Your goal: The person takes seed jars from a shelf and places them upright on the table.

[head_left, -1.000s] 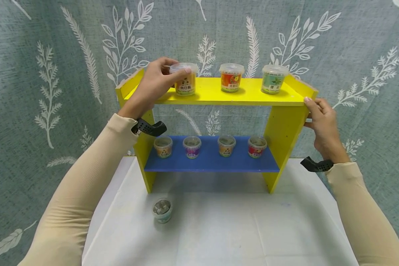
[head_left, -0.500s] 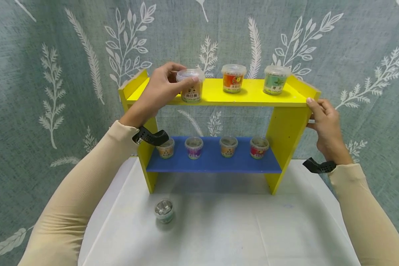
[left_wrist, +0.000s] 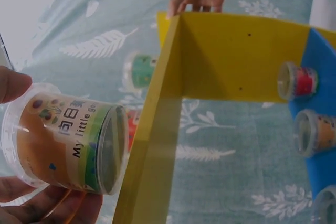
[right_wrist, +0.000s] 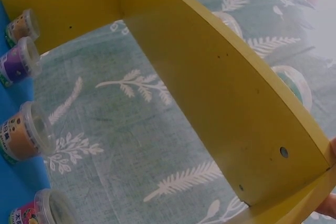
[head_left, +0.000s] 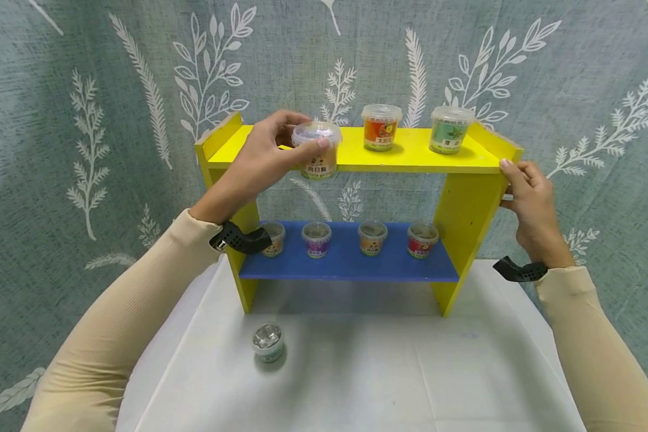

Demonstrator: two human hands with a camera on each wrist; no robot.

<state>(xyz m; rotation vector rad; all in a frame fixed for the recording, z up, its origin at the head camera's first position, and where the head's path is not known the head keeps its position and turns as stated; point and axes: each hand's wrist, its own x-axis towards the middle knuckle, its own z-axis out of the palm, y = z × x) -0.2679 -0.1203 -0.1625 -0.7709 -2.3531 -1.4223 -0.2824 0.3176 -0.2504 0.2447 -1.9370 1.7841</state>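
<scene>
My left hand [head_left: 272, 150] grips a clear lidded tub with an orange label [head_left: 318, 157], thumb on the near side and fingers behind. The tub is in front of the yellow top shelf's [head_left: 410, 159] edge; in the left wrist view the orange-labelled tub [left_wrist: 63, 140] appears apart from the board. My right hand [head_left: 534, 204] holds the right end of the yellow shelf unit, its thumb at the top corner. On the top shelf stand a red-labelled tub [head_left: 380, 129] and a green-labelled tub [head_left: 449, 131].
Several small tubs, one with a purple label [head_left: 316, 241], stand in a row on the blue lower shelf [head_left: 345, 271]. A small tub with a greenish label [head_left: 268, 343] stands on the white table [head_left: 367, 372]. A leaf-patterned curtain [head_left: 113, 198] hangs behind.
My left hand has lifted the orange-labelled tub off the top shelf and brought it forward, lower and slightly right. My right hand stays at the shelf's corner.
</scene>
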